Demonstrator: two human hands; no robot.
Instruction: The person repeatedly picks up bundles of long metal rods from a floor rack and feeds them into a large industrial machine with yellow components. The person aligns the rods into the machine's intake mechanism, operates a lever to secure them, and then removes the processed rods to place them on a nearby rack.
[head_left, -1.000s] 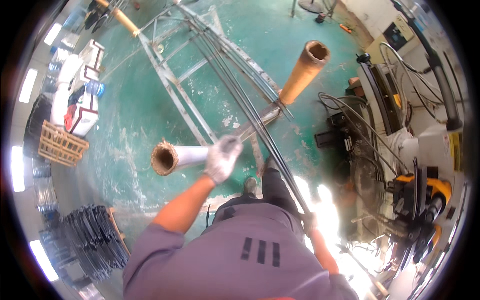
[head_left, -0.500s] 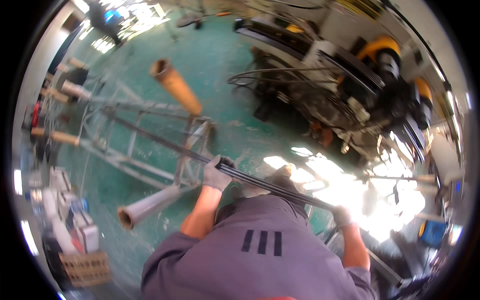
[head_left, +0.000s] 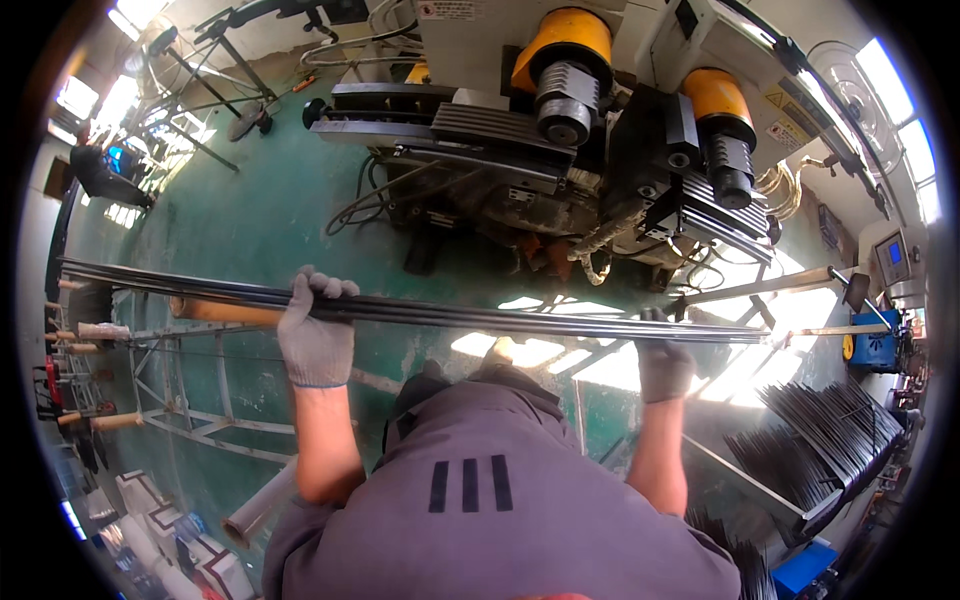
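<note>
Several long dark metal rods [head_left: 480, 317] lie together as a loose bundle across the front of my body, nearly level. My left hand [head_left: 317, 335], in a pale work glove, is closed around the bundle left of centre. Farther right, my right hand [head_left: 664, 370], gloved too, grips the rods near their right end. The left ends fan slightly apart and reach far out to the left. Beneath the left part of the bundle, an orange-brown tube [head_left: 225, 312] is partly hidden by the rods and my left hand.
A machine with orange-capped motors [head_left: 570, 45] stands ahead, cables hanging below it. On the left is a grey metal frame [head_left: 205, 425] with tubes on its ends. A rack of dark rods [head_left: 835, 435] stands at right. White boxes [head_left: 215, 565] sit at lower left.
My view and body have turned to the right, bringing the machine in front. The rods have swung from a slant over the metal frame to nearly level, with both hands still holding them.
</note>
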